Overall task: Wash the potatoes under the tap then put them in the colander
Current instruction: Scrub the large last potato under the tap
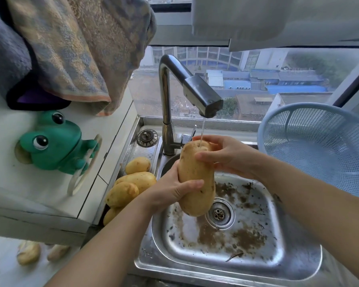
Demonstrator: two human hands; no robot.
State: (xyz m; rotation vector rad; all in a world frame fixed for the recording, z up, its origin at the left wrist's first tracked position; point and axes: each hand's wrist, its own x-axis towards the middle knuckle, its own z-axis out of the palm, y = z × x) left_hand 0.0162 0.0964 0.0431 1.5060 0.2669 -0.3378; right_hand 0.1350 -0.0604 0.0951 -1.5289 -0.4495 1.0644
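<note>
L hand (173,190), R hand (228,157) round oblong potato (196,169)

A long, tan, speckled potato (196,179) is held upright over the basin of the sink (247,268). Its top end is under the thin stream (202,129) from the steel tap (166,96), which rises at the sink's back edge. The left hand (174,188) grips its lower half and the right hand (226,156) wraps its top. A pile of smaller yellow potatoes (133,183) lies on the sink's left ledge. The pale blue mesh colander (330,141) sits tilted just right of the sink.
</note>
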